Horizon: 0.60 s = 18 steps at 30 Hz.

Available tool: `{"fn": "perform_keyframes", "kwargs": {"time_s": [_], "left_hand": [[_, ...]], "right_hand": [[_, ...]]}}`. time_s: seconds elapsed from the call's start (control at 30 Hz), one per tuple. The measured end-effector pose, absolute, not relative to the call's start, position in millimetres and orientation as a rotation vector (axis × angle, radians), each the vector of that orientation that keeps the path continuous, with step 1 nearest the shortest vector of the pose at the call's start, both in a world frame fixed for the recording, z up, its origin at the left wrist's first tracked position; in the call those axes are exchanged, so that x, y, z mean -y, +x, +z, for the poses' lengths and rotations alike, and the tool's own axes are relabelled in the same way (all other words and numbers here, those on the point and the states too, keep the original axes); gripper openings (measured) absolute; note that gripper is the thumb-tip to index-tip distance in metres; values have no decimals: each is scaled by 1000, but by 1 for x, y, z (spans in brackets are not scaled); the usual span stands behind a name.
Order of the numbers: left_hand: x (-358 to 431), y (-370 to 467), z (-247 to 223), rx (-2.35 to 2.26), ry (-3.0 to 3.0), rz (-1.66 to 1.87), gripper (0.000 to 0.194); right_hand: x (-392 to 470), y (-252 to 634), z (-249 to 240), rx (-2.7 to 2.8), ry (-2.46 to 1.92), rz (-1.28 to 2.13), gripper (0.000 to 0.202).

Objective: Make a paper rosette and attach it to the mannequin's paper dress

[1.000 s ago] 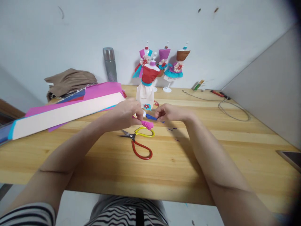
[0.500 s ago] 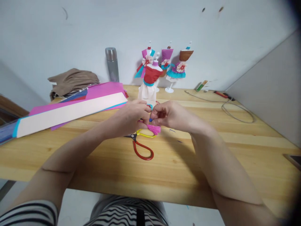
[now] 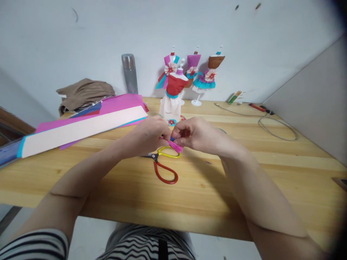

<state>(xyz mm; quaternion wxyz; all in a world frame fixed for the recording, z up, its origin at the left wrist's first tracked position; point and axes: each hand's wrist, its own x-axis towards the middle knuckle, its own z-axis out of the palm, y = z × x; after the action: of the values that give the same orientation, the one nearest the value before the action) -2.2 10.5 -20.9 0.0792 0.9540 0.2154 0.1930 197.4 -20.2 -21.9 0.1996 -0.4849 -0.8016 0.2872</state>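
Gathered pink pleated paper [image 3: 176,146] sticks out between my two hands, its ribbed end fanned towards the right. My left hand [image 3: 155,133] is closed on it, with the fingertips partly hidden. A small blue strip [image 3: 172,138] shows at the gather, and the pinched fingers of my right hand [image 3: 193,134] close on it. Just below lies a pair of scissors [image 3: 154,156] with one yellow and one red handle, its blades partly under my left hand. Close behind my hands stands a small dress form [image 3: 175,86] in a red top and pale skirt.
Three more dressed forms [image 3: 208,81] stand by the wall. Coloured paper sheets [image 3: 89,128] and a brown cloth [image 3: 86,93] lie left, near a grey flask [image 3: 130,74]. To the right are a green-and-orange item [image 3: 234,97] and a cable [image 3: 282,135].
My hands have shifted slightly, and the pink paper's end looks narrower and more bunched. The red-and-blue flower on the pale skirt shows more fully. The view has shifted a little.
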Motion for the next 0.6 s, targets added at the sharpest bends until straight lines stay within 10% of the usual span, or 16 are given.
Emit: {"fn": "perform_keyframes", "kwargs": {"time_s": [0.6], "left_hand": [[-10, -2, -25, -801, 2843, 652, 20]], "right_hand": [[26, 188, -25, 2249, -1432, 602, 14]]}}
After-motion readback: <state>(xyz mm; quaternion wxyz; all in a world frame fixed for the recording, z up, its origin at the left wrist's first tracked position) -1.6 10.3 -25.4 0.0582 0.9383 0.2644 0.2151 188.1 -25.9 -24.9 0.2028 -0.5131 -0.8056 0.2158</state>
